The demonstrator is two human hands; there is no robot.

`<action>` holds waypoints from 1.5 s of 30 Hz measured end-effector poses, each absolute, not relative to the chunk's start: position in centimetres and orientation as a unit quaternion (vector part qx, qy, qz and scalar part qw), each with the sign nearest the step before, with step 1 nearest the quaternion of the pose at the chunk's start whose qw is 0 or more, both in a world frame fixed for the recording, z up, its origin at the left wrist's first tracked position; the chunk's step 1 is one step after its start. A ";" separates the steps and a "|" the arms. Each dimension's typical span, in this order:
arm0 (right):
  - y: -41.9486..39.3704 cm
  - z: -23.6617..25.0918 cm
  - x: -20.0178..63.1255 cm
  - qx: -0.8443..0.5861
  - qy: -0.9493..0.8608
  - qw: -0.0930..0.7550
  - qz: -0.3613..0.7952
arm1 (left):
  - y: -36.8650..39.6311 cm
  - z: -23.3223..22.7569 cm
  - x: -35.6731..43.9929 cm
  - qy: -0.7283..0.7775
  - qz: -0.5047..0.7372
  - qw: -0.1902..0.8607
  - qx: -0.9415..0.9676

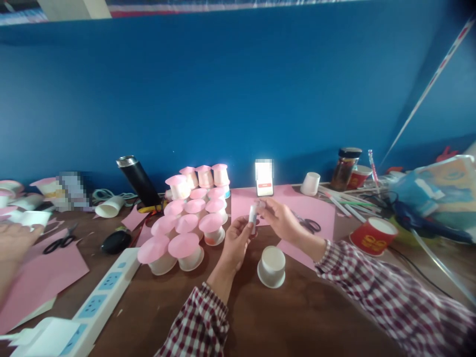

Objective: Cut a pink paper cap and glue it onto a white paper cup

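Note:
My left hand (237, 241) is closed around a small upright white tube (253, 218) with a grey-blue band, which looks like a glue stick. The fingers of my right hand (278, 218) are pinched together at the tube's upper end; whatever they hold there, perhaps its cap, is too small to make out. Below my hands an upturned white paper cup (272, 265) stands on the brown table (256, 317). Left of my left hand are several upturned cups topped with pink paper discs (184, 245). Pink paper sheets (320, 213) lie behind and under my hands.
A lit phone (264, 181) leans on the blue partition (238, 99). Scissors (310, 224), a red paper cup (374, 235), a glue gun (420, 220) and a jar (344, 171) are rightward. A power strip (106, 292), black flask (139, 181) and another person's hand (17, 248) are leftward.

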State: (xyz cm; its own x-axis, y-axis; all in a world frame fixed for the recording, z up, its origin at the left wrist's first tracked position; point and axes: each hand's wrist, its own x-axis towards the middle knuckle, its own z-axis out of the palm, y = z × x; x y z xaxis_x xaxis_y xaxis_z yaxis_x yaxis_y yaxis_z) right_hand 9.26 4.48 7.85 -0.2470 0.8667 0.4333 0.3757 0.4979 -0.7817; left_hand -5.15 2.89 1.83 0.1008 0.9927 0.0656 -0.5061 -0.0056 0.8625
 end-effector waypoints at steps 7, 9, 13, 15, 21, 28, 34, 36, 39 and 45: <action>4.8 9.0 11.9 -0.445 -0.814 0.334 0.168 | 3.1 1.7 -5.4 0.339 0.614 0.580 0.414; 4.7 9.2 12.3 -0.435 -0.830 0.317 0.146 | 3.0 1.6 -5.3 0.349 0.610 0.567 0.429; 4.3 9.6 12.5 -0.416 -0.846 0.308 0.131 | 3.1 1.3 -5.2 0.355 0.608 0.543 0.457; 4.1 9.8 12.5 -0.414 -0.849 0.303 0.126 | 3.1 1.2 -5.3 0.352 0.607 0.538 0.468; 4.1 9.9 13.0 -0.409 -0.858 0.292 0.105 | 3.1 1.3 -5.4 0.367 0.599 0.516 0.490; 3.9 10.1 13.3 -0.407 -0.870 0.268 0.078 | 2.9 1.2 -5.4 0.371 0.585 0.509 0.511; 4.1 9.7 13.3 -0.400 -0.881 0.246 0.056 | 2.9 1.2 -5.3 0.375 0.575 0.503 0.525; 4.0 9.7 13.2 -0.396 -0.885 0.239 0.052 | 2.8 1.4 -5.4 0.379 0.566 0.491 0.543; 3.8 10.0 13.1 -0.390 -0.889 0.231 0.059 | 2.5 1.7 -5.4 0.388 0.550 0.464 0.576; 3.3 10.3 12.5 -0.376 -0.890 0.235 0.107 | 2.1 1.5 -5.5 0.395 0.541 0.459 0.584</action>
State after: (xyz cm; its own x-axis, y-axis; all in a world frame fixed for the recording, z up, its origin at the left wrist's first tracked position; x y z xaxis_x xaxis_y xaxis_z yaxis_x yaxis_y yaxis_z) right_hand 12.52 3.30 10.34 -0.6066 0.7192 0.3388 0.6189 0.6946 -0.3667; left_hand -5.46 2.09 1.47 0.1034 0.9576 0.2688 -0.0352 -0.2666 0.9632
